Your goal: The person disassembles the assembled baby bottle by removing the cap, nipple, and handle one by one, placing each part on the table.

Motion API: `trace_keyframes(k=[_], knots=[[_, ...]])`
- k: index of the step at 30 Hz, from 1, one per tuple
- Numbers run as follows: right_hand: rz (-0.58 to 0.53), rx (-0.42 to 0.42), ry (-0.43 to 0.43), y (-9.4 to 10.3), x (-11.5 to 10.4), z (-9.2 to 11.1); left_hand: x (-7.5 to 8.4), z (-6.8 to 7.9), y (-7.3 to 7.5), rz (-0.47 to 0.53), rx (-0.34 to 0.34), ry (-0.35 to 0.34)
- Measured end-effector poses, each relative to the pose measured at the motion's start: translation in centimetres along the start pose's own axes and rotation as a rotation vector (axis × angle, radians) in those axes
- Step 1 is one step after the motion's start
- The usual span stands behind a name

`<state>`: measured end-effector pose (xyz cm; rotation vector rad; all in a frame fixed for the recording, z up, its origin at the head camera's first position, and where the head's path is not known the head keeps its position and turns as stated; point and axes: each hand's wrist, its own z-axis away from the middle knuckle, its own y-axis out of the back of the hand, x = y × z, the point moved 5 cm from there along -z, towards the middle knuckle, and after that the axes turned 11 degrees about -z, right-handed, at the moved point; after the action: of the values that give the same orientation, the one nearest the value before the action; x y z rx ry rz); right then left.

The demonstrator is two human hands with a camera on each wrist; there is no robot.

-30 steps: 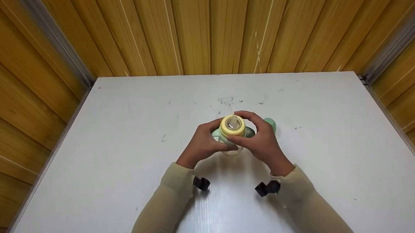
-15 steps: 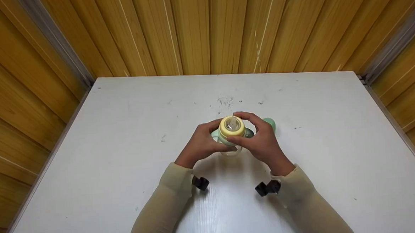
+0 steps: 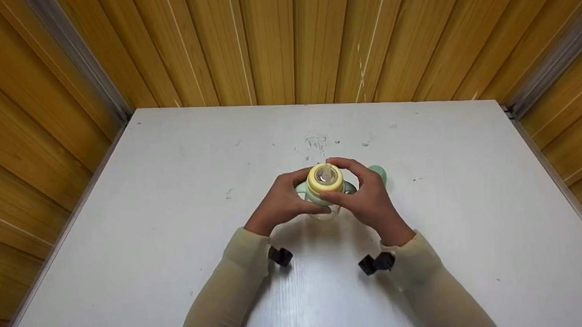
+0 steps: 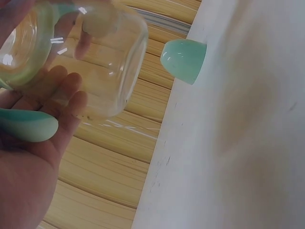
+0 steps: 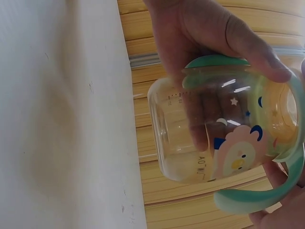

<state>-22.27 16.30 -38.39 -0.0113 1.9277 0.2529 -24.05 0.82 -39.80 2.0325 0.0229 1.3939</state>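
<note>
Both hands hold a clear baby bottle above the table, its yellow collar and clear teat facing up. In the right wrist view, the bottle shows a printed cartoon animal, small stars and moons, and green side handles. The left hand grips the bottle's side by a handle, its thumb across the near face. At the yellow collar, the right hand curls round with thumb in front and fingers behind. The left wrist view shows the bottle's see-through base with nothing visible inside.
A green dome-shaped cap stands on the white table, just beyond the right hand and partly hidden by it in the head view. Wood-look panels wall the back and both sides. Black camera mounts sit on both wrists.
The bottle and both hands have shifted very slightly toward the person. Both hands keep their hold, and the green cap has stayed in place.
</note>
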Motion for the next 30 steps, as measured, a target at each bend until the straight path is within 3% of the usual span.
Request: trace_keyframes(k=[18, 30], knots=[[0.002, -0.064, 0.023, 0.0, 0.4, -0.2, 0.1, 0.1, 0.1, 0.009, -0.003, -0.002], [0.048, -0.023, 0.005, -0.5, -2.8, 0.3, -0.4, -0.2, -0.4, -0.036, 0.051, 0.013]])
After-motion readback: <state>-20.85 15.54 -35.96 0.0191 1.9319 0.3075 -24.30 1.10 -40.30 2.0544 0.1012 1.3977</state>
